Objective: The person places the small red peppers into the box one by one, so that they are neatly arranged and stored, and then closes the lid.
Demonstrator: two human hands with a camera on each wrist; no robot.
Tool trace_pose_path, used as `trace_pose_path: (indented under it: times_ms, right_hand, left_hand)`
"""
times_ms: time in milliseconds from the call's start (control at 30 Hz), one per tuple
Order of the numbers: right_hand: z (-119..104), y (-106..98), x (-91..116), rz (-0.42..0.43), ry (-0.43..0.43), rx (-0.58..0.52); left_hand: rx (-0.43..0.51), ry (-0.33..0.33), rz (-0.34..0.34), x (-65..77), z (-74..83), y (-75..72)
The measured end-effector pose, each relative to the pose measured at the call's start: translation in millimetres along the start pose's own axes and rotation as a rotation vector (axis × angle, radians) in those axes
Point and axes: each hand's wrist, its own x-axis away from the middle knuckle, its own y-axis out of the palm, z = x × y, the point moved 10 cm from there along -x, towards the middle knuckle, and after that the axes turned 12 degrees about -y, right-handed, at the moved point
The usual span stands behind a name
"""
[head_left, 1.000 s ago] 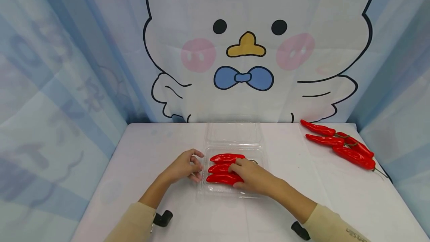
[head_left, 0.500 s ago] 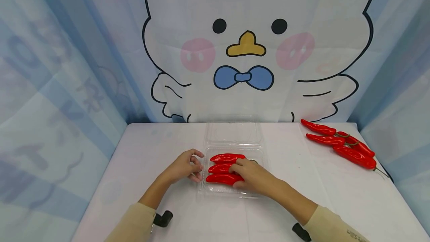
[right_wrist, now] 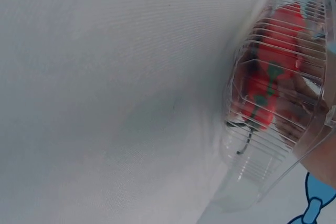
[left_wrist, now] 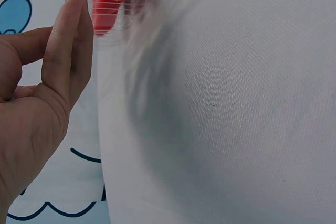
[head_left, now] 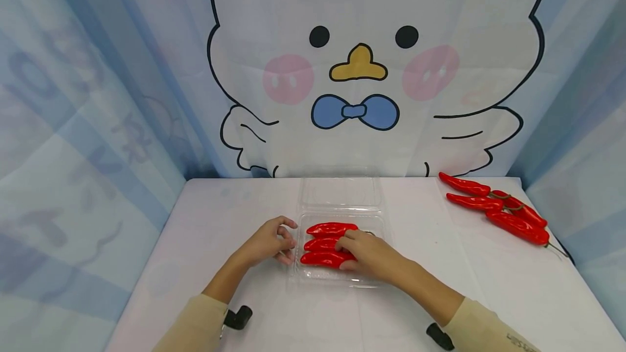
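Note:
Inside an open clear plastic clamshell box (head_left: 313, 273), three red chili peppers lie side by side: the far one (head_left: 330, 229), the middle one (head_left: 320, 244) and the near one (head_left: 320, 259). My right hand (head_left: 369, 254) reaches in from the right and holds the near pepper at its stem end, fingers and thumb around it. Through the ribbed wall in the right wrist view, red peppers (right_wrist: 281, 40) and a green stem show. Relaxed and holding nothing, my left hand (head_left: 268, 242) has its fingertips right at the box's left rim; the left wrist view shows those fingers (left_wrist: 60, 45) extended.
Several more red chili peppers (head_left: 518, 227) lie in a pile at the table's back right. The clear lid (head_left: 339, 193) is folded back behind the box. White cloth covers the table (head_left: 220, 200); a printed curtain (head_left: 357, 151) stands behind it.
Almost nothing differs. My right hand has shifted very slightly right and up in the head view, still at the near pepper, while my left hand keeps its place at the rim.

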Motion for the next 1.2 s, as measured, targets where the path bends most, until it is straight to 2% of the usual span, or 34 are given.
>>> trace_pose_path:
  times_ms: [333, 767, 967, 1200]
  right_hand:
    - [0, -2, -1, 0.004, 0.005, 0.009]
    - [4, -5, 4, 0.011, 0.021, -0.031]
    - [8, -13, 13, 0.018, 0.037, -0.094]
    - [18, -30, 32, 0.095, 0.032, -0.156]
  left_hand:
    - [-0.001, -0.001, 0.001, 0.5, 2.6, -0.2]
    - [-0.004, 0.0, 0.011, 1.7, 2.0, -0.7]
    - [-0.006, 0.004, 0.011, 2.2, 2.1, -0.9]
    - [-0.008, -0.001, 0.011, 3.2, 2.3, -0.4]
